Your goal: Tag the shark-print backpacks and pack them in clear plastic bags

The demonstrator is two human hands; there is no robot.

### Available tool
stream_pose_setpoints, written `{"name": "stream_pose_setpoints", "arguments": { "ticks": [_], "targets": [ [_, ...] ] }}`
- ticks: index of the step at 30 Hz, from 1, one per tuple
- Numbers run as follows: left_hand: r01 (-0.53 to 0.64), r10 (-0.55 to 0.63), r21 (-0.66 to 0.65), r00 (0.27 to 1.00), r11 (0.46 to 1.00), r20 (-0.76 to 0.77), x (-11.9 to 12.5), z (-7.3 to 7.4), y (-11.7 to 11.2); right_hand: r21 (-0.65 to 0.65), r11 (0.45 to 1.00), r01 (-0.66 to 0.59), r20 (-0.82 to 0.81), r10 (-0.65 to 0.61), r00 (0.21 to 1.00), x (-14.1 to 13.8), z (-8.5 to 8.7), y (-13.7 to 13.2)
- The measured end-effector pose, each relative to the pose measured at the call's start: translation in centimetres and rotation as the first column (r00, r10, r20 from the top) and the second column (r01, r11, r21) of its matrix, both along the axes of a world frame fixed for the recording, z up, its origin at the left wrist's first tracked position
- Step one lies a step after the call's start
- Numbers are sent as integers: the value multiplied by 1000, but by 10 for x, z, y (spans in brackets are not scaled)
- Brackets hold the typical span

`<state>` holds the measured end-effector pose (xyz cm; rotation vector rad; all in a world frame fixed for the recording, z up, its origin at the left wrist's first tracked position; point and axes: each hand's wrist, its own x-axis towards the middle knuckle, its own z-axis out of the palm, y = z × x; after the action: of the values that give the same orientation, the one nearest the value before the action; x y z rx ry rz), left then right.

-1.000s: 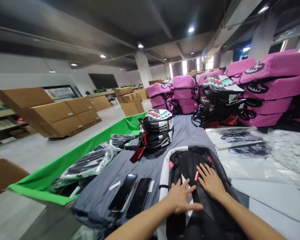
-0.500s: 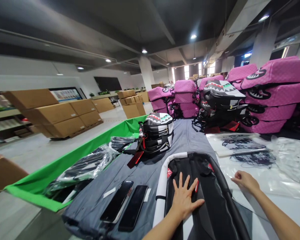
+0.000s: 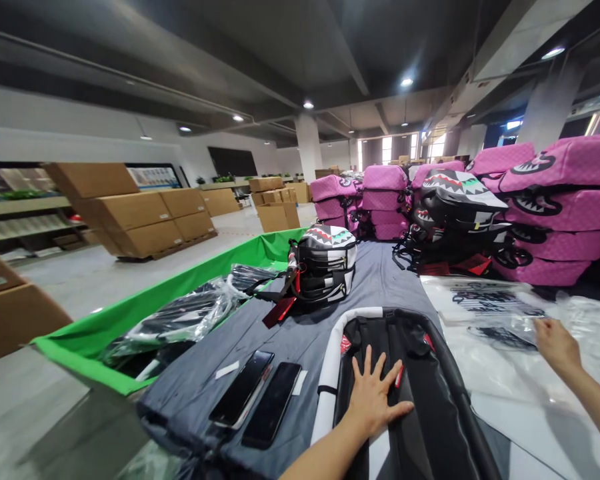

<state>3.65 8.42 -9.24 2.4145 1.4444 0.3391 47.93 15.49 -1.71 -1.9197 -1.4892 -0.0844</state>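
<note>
My left hand (image 3: pixel 375 400) lies flat with fingers spread on the back panel of a black backpack with white trim (image 3: pixel 420 373), which lies on a grey cloth (image 3: pixel 360 300). My right hand (image 3: pixel 556 345) is out to the right, its fingers curled down on a transparent plastic bag (image 3: pixel 495 373). Whether those fingers grip the plastic is hidden. Beyond the black backpack stands a backpack with a shark-mouth print (image 3: pixel 327 267), and a red tag hangs from it. Neither hand touches it.
Two smartphones (image 3: pixel 241 389) lie on the grey cloth left of the black backpack. A green-lined bin (image 3: pixel 155 313) holds bagged backpacks. Stacked pink shark-print bags (image 3: pixel 555 200) rise at the back right. Cardboard boxes (image 3: pixel 130 220) stand on the floor at left.
My right hand has left the black backpack and moved right onto the plastic. My left hand stays on the backpack. The whole view has shifted slightly.
</note>
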Motion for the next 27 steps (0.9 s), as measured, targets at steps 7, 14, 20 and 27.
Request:
{"name": "stream_pose_setpoints", "arguments": {
  "ticks": [7,14,20,27],
  "targets": [
    [21,-27,50,994,999,110,2,3,1,-11,900,-436,-75,434,898,-140,37,-26],
    [50,423,-450,261,892,868,24,34,-42,99,749,-656,-301,650,697,-260,10,-93],
    [-144,560,-579,-150,803,814,11,43,-62,-93,606,-790,-497,659,564,-277,-30,-115],
    [-270,487,-440,137,856,863,-5,43,-56,-26,753,-658,-527,549,649,-259,-20,-120]
  ]
}}
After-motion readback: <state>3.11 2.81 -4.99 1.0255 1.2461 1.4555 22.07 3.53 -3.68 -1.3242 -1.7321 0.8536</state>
